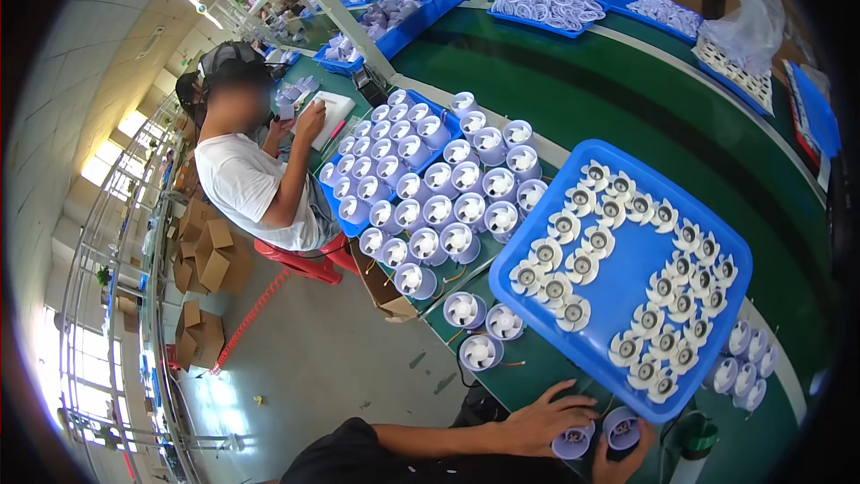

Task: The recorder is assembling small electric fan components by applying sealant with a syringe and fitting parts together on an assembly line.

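Observation:
My left hand [537, 421] comes in from the lower edge, its fingers curled round a pale purple cup-shaped fan housing [571, 444]. Right beside it, my right hand [624, 462] grips a second purple housing [620, 427] by its side. No white blades show inside either one; small dark parts are visible at their bottoms. Just beyond my hands lies a blue tray [618, 260] with several white fan impellers [663, 341] set in groups. To the left of the tray, several purple housings with white impellers inside [461, 309] stand on the green bench.
More filled housings [439, 209] crowd the bench, some in another blue tray [351, 226]. Bladeless-looking housings [745, 363] stand at right. A green-topped cylinder [697, 437] is near my right hand. A seated co-worker [260, 161] works at left; others sit across the green belt [555, 67].

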`<move>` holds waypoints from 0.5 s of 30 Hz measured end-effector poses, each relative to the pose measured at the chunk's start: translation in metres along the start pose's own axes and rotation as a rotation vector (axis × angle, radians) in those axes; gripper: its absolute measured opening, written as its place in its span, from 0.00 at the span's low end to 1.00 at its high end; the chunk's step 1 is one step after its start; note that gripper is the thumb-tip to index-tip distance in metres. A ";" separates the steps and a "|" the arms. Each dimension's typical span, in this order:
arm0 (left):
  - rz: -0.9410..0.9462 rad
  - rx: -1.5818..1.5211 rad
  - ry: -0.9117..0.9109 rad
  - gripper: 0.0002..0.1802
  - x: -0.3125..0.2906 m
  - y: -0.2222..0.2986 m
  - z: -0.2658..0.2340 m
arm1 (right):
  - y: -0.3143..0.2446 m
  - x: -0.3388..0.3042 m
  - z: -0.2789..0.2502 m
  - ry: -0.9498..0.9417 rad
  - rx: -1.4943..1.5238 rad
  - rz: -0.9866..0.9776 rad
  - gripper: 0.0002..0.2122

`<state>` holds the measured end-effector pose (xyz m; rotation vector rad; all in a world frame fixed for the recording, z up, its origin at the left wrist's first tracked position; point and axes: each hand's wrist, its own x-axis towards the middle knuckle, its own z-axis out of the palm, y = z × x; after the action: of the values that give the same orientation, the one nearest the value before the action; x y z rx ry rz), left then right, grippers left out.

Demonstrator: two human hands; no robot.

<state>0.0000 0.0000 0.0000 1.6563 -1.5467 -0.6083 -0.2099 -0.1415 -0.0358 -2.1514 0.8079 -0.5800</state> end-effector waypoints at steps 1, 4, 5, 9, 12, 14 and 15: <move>-0.003 0.003 0.037 0.36 -0.005 0.003 0.002 | -0.019 0.007 0.001 0.002 -0.029 -0.018 0.32; 0.021 0.024 0.111 0.35 0.005 0.001 0.007 | -0.036 0.021 -0.003 0.079 -0.171 -0.002 0.32; 0.046 0.026 0.161 0.35 0.012 -0.003 0.009 | -0.031 0.030 -0.002 0.156 -0.167 -0.049 0.32; 0.003 0.065 0.017 0.43 0.011 -0.001 0.003 | -0.036 0.036 -0.004 0.168 -0.359 -0.064 0.33; -0.016 0.054 -0.050 0.48 0.013 0.002 -0.004 | -0.042 0.042 -0.003 0.233 -0.325 -0.126 0.32; -0.002 0.046 -0.027 0.48 0.014 0.004 -0.007 | -0.043 0.041 -0.004 0.241 -0.322 -0.102 0.31; 0.014 0.036 -0.006 0.48 0.014 0.004 -0.007 | -0.044 0.040 -0.004 0.249 -0.322 -0.077 0.30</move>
<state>0.0047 -0.0126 0.0095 1.6706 -1.5804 -0.5816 -0.1684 -0.1488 0.0065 -2.4428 1.0127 -0.8167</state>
